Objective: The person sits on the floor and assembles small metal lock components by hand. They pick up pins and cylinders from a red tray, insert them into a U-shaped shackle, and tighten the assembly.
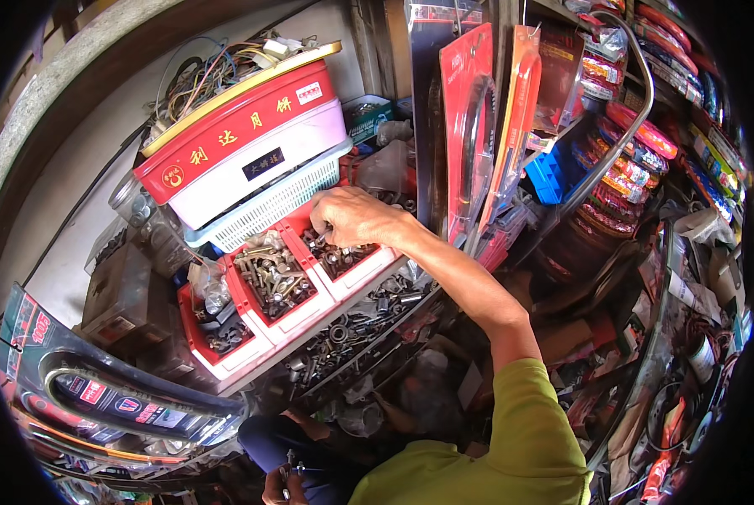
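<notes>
My right hand [351, 217] reaches over the right-hand red bin [343, 288], its fingers curled together at the tips. Whatever they pinch is too small to make out. Bolts and other small metal parts [336, 257] fill that bin just below the fingers. The middle bin beside it holds a heap of bolts [274, 278]. Low in the picture, near my leg, my left hand [284, 488] is closed around a small silvery metal part [291, 465] that looks like a bolt; part of this hand is cut off by the lower edge.
Stacked behind the bins are a red box [242, 122] topped with wires, a white box and a pale blue basket [267, 195]. Loose metal parts [343, 332] lie below. Packaged saws [511, 126] hang at right, near a bent metal bar [621, 143].
</notes>
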Demonstrator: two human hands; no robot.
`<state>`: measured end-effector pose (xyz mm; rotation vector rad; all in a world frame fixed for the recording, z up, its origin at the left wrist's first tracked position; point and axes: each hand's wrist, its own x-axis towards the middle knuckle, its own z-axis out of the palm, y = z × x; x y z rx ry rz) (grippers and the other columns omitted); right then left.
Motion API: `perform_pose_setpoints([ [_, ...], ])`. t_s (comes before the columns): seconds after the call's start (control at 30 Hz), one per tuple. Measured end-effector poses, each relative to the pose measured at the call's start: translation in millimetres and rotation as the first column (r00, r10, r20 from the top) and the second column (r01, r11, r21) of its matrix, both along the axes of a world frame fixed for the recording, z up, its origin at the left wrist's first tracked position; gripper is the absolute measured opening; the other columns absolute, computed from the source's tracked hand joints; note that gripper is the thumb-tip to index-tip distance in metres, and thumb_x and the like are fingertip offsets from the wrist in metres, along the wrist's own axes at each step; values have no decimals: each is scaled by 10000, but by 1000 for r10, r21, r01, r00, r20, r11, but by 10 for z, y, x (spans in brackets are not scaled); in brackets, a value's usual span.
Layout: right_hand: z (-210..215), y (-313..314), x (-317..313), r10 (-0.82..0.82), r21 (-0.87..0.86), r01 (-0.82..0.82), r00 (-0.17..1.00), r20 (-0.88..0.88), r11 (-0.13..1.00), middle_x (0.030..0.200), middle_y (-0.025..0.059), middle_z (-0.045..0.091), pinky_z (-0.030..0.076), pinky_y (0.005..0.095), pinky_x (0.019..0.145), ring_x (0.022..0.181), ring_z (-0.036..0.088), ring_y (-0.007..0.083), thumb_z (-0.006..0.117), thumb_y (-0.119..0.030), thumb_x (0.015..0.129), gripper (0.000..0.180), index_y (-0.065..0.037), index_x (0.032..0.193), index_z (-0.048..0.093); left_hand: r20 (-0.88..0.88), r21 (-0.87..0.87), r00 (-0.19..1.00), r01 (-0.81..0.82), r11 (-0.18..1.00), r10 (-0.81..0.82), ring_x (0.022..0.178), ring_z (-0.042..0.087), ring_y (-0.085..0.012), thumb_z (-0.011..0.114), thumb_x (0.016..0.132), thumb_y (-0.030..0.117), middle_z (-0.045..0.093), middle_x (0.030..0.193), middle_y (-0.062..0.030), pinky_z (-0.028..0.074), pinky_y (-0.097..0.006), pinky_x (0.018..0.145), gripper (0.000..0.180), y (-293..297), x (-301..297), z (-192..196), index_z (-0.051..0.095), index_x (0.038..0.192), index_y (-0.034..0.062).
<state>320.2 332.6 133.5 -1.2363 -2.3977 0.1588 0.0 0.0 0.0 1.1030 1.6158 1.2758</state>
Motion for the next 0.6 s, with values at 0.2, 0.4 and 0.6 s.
perform_pose_setpoints([
  [0.2,-25,-64,-27,8,24,-8,1000,-15,1000,966,119,665,473,428,791,907,635,318,700,-118,711,204,-88,910,738,-26,-11,1000,10,1000,-10,708,514,-81,601,915,56,606,799,-1,425,-225,646,100,14,61,47,616,976,-21],
  [0.4,-30,-43,-120,-15,54,9,994,110,998,910,148,670,464,458,771,896,638,334,691,-150,739,204,-96,931,734,-66,16,998,18,1000,-17,695,485,-66,597,914,49,577,762,16,409,-214,635,90,53,116,145,613,955,-29],
  [0.6,-80,-46,-127,-49,90,46,998,32,995,874,164,681,475,472,758,875,651,333,670,-130,736,104,-67,810,709,-103,42,994,29,999,-24,702,472,-63,602,910,35,573,761,22,402,-209,624,59,40,41,126,615,908,-23],
])
